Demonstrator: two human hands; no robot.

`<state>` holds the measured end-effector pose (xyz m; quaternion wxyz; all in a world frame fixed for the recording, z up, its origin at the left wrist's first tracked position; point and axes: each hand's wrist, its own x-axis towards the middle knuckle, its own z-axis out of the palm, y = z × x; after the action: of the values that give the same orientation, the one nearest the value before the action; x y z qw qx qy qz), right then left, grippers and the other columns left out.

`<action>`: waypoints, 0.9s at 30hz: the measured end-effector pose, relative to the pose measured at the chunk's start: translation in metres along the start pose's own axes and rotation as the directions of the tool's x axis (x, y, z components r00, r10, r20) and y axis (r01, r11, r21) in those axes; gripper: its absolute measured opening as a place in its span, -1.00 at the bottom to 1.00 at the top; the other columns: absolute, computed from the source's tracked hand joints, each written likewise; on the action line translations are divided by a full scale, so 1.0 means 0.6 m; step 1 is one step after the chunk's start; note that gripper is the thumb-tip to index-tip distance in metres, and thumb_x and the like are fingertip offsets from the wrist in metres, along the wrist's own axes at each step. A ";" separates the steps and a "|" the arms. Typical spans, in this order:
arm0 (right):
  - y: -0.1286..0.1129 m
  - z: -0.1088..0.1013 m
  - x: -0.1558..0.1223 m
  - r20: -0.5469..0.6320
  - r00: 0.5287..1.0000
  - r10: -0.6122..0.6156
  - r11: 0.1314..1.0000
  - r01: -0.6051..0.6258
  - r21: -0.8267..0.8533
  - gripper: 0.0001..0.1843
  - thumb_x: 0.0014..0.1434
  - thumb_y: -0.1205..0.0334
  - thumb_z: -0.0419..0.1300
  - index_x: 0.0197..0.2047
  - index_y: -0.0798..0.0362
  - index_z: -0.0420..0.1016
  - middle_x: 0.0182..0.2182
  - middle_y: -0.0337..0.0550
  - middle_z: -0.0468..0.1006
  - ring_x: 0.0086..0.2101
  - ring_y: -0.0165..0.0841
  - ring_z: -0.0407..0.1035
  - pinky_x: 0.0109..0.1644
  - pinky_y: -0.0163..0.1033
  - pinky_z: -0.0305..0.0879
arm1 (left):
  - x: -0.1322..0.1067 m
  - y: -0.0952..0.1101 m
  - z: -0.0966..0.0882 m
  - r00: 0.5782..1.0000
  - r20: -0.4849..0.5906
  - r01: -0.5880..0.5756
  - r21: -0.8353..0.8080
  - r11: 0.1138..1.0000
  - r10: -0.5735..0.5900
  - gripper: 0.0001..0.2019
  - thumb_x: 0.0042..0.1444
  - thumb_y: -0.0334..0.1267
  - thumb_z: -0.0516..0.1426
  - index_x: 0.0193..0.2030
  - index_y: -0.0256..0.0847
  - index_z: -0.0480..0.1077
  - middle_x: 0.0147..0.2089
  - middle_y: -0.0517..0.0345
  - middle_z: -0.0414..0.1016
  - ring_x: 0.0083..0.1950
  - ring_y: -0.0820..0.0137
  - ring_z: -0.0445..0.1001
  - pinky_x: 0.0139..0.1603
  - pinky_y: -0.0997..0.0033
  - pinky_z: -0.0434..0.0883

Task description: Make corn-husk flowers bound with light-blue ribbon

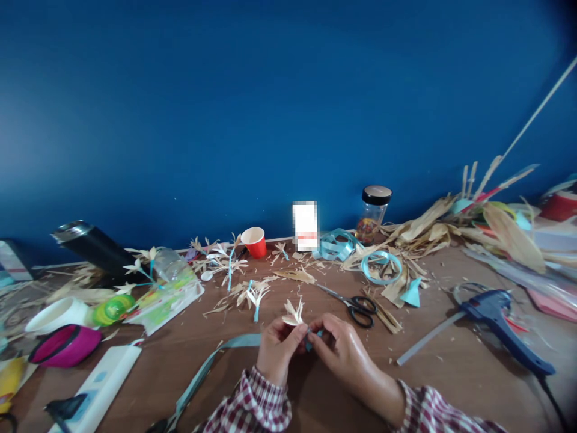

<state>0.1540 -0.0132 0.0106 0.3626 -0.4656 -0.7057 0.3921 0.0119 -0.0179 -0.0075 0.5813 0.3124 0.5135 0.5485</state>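
Note:
My left hand (280,347) is closed, its thumb and fingers pinching the base of a small corn husk flower (294,313) whose pale petals point up. Close against it, my right hand (345,352) is also closed, with its fingertips on a bit of light blue ribbon (309,344) at the flower's base. The fingers partly hide the join. A long blue ribbon (207,362) trails from beside my left hand toward the table's near edge. Beyond my hands lies another husk flower (256,300) with a blue-wrapped stem, and a pair of black-handled scissors (360,310).
On the right rests a blue glue gun (505,331) with its cord. Ribbon coils (338,245), a lidded jar (373,213), a red paper cup (254,243) and dried husks (419,231) line the wall. A white power strip (108,385) and black bottle (97,246) are left.

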 end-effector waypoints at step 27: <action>-0.008 -0.002 -0.003 0.131 0.984 -0.123 0.991 0.128 -0.035 -0.76 0.22 0.33 -0.05 -0.48 0.06 0.27 -0.55 -0.29 0.31 -0.50 -0.46 0.16 -0.42 -0.38 0.06 | 0.003 -0.006 -0.017 0.979 0.195 -0.097 0.199 0.975 0.058 -0.73 -0.01 -0.10 0.19 -0.50 -0.29 0.35 -0.67 0.33 0.23 -0.68 0.62 0.16 -0.65 0.62 0.13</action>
<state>0.1539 -0.0158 0.0150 0.3302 -0.4018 -0.7639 0.3821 0.0036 -0.0191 -0.0141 0.5695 0.4416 0.4980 0.4823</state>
